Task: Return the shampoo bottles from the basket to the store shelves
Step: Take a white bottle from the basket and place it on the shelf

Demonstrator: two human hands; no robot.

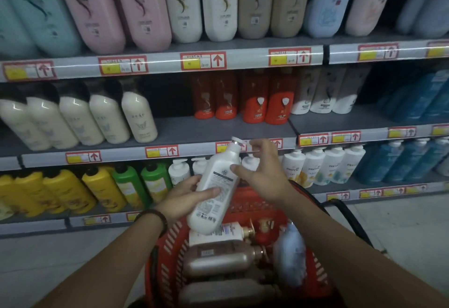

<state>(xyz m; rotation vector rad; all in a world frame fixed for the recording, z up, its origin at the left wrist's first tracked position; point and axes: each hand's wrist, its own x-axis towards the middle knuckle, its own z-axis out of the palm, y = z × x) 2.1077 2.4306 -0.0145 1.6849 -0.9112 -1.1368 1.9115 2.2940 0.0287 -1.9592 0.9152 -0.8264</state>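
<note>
1. Head view, starting at the left: the left hand [187, 193] grips the lower half of a white bottle [216, 186], thumb across the label. It holds the bottle tilted, cap upward, above the red basket [167, 249].
2. Further right, the right hand [262, 176] only rests its thumb on the bottle's shoulder. Its fingers are spread loosely beside the cap and grasp nothing.
3. The main risk, as I see it, is that one hand carries the weight low on a smooth body. The bottle could slip or tip and fall onto the basket's load or the floor.
4. A second risk is the shelf rail [160, 152], which sits just behind the cap. A careless lift could knock the cap against it.
5. Its likeliest home looks like the white bottles [201, 4] on the top shelf. That row is tightly packed, so pushing in could jostle its neighbours.
6. Left to right around it are yellow bottles [60, 191], green bottles [136, 181], cream bottles [138, 118], a bare stretch of the middle shelf [175, 128], red bottles [255, 103] and blue bottles [401, 162].
7. White pump bottles [179, 171] stand directly behind the hands.
8. A bronze bottle [218, 256] and a pale blue pack [290, 256] lie in the basket, not yet shelved.
</note>
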